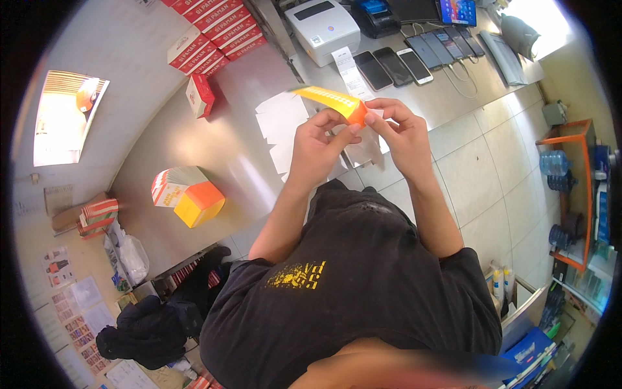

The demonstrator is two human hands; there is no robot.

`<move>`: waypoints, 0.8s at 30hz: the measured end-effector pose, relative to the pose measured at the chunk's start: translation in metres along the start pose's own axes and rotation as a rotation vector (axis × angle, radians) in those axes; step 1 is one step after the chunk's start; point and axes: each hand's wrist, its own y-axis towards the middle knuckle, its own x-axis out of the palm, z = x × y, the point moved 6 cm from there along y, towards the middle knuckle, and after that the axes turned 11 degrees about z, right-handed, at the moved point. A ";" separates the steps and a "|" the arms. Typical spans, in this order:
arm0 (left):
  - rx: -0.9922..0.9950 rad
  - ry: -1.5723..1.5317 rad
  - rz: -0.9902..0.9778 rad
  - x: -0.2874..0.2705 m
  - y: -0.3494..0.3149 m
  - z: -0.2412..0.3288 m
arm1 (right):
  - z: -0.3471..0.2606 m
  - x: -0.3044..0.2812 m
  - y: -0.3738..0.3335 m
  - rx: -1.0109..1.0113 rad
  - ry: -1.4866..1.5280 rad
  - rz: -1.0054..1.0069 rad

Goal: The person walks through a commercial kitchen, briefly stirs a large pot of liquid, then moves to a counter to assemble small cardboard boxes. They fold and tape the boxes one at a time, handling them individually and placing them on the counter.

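Observation:
Between my two hands, above the table edge, is a yellow and orange folding paper carton [334, 99]. My left hand [317, 142] pinches its orange end from the left. On the other side, the thumb and fingers of my right hand [400, 133] close on the same end. The carton's long yellow part points up and to the left. Beneath it lie flat white card sheets [280, 123] with cut edges. Farther left on the table rests a nested stack of folded yellow, orange and white cartons [188, 194].
Red boxes [217, 29] are stacked at the back left, with one red box [199, 96] in front. Along the back stand a white label printer [322, 29], a paper receipt [350, 74] and several phones [414, 65] with cables. A shelf with an orange frame [586, 194] is at right.

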 end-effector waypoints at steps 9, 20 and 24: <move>-0.036 0.204 -0.044 0.032 -0.023 -0.011 | -0.026 -0.043 -0.020 -0.070 -0.189 -0.054; 0.027 0.214 -0.035 0.046 -0.040 -0.011 | -0.046 -0.064 -0.052 -0.398 -0.364 -0.096; 0.040 0.268 -0.026 0.049 -0.041 -0.008 | -0.044 -0.064 -0.055 -0.199 -0.294 -0.041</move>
